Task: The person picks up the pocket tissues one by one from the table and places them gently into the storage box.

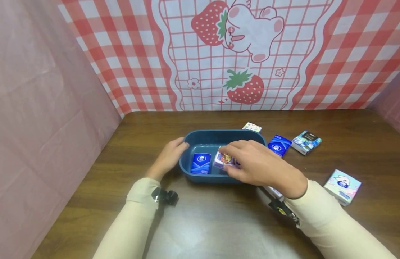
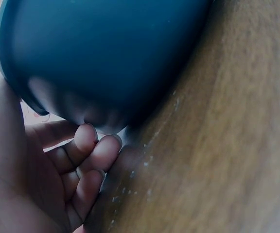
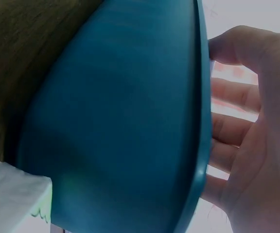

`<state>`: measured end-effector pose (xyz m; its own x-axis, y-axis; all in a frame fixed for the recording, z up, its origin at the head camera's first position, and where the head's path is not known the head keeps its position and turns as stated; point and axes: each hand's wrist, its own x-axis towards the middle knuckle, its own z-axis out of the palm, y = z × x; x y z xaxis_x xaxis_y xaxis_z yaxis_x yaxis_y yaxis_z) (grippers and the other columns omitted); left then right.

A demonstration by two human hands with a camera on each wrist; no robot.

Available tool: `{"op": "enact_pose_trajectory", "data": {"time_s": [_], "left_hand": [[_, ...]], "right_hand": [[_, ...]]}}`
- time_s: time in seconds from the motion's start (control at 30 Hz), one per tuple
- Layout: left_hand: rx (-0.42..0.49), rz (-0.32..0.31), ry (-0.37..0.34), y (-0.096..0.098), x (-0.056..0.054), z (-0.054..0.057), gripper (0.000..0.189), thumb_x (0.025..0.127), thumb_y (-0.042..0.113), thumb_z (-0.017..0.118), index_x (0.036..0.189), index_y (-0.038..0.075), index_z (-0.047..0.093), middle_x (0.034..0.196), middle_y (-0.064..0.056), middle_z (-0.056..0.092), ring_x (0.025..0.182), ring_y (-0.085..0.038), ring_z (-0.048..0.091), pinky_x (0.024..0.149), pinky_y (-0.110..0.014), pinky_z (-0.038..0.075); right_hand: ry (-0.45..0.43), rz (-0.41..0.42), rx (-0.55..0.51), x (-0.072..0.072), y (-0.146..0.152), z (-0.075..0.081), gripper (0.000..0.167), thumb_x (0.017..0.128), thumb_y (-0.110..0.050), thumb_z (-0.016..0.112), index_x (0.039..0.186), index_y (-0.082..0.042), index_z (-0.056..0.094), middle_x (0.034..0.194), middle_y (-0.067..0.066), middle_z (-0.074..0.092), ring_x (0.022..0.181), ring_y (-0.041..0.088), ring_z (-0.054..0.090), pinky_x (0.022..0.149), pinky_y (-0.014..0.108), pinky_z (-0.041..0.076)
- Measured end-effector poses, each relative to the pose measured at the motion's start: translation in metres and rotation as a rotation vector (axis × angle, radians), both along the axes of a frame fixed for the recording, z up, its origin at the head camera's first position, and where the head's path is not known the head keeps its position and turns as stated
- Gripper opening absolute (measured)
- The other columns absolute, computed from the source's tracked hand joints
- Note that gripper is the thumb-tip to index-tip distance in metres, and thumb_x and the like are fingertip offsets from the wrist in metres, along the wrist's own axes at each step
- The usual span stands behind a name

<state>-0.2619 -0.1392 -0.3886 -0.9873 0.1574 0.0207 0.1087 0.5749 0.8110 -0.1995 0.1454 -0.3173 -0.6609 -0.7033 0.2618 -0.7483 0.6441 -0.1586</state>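
Pinching a purple packet (image 1: 221, 159) inside the teal bin (image 1: 213, 178) with the right hand (image 1: 256, 163).
From here, I see the left hand (image 1: 168, 155) gripping the bin's left end, a blue packet (image 1: 200, 164) lying inside too.

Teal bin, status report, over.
Left hand grips teal bin at left end. Right hand holds purple packet over bin. Blue packet inside; no obstruction seen.

patterned purple packet (image 1: 224, 159) over blue bin (image 1: 200, 177)
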Motion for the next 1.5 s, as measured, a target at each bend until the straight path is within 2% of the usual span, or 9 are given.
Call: {"op": "enact_pose_trajectory", "data": {"time_s": [0.3,0.43,0.67,1.07,1.27,1.5], "left_hand": [[-0.009,-0.007,0.029,-0.0002,-0.0005,0.0004,0.041,0.101,0.035,0.048,0.126,0.008,0.064,0.121,-0.011,0.066,0.117,-0.029,0.059,0.104,-0.051,0.043],[-0.013,-0.002,0.028,-0.0008,-0.0003,0.0007,0.043,0.101,0.036,0.048,0.129,0.007,0.063,0.124,-0.011,0.065,0.120,-0.029,0.058,0.106,-0.052,0.042],[0.001,-0.013,0.029,-0.0008,-0.0002,0.0007,0.038,0.102,0.035,0.047,0.123,0.009,0.065,0.114,-0.009,0.067,0.110,-0.027,0.060,0.100,-0.051,0.046],[0.011,-0.006,0.031,-0.0010,-0.0044,0.0000,0.040,0.102,0.035,0.048,0.127,0.008,0.064,0.118,-0.010,0.067,0.112,-0.027,0.060,0.102,-0.052,0.045],[0.007,-0.009,0.034,-0.0011,-0.0029,-0.0004,0.040,0.102,0.035,0.048,0.126,0.008,0.065,0.116,-0.010,0.067,0.111,-0.028,0.060,0.101,-0.052,0.046],[0.013,-0.008,0.019,-0.0006,-0.0017,-0.0008,0.042,0.102,0.035,0.048,0.130,0.009,0.063,0.121,-0.009,0.066,0.116,-0.027,0.059,0.103,-0.052,0.044]], "right_hand": [[-0.028,0.002,0.028,-0.0035,-0.0044,-0.0051,0.046,0.093,-0.041,0.068,0.131,-0.014,0.065,0.119,0.003,0.069,0.105,0.018,0.066,0.090,0.040,0.056],[-0.013,0.018,0.031,-0.0043,-0.0055,-0.0064,0.047,0.093,-0.041,0.069,0.130,-0.013,0.065,0.118,0.003,0.069,0.105,0.018,0.066,0.090,0.040,0.056],[-0.040,0.010,0.035,-0.0043,-0.0071,-0.0064,0.049,0.094,-0.041,0.068,0.132,-0.012,0.064,0.119,0.004,0.068,0.105,0.019,0.066,0.090,0.040,0.056],[-0.099,-0.032,0.063,-0.0029,-0.0083,-0.0046,0.050,0.095,-0.041,0.066,0.135,-0.012,0.061,0.120,0.004,0.067,0.108,0.020,0.065,0.093,0.043,0.055],[-0.135,-0.046,0.080,-0.0022,-0.0085,-0.0050,0.049,0.097,-0.041,0.064,0.137,-0.013,0.060,0.124,0.005,0.066,0.111,0.021,0.064,0.094,0.044,0.054],[-0.119,-0.051,0.094,-0.0009,-0.0054,-0.0039,0.047,0.096,-0.041,0.064,0.134,-0.014,0.063,0.121,0.004,0.067,0.107,0.020,0.064,0.093,0.044,0.054]]}}
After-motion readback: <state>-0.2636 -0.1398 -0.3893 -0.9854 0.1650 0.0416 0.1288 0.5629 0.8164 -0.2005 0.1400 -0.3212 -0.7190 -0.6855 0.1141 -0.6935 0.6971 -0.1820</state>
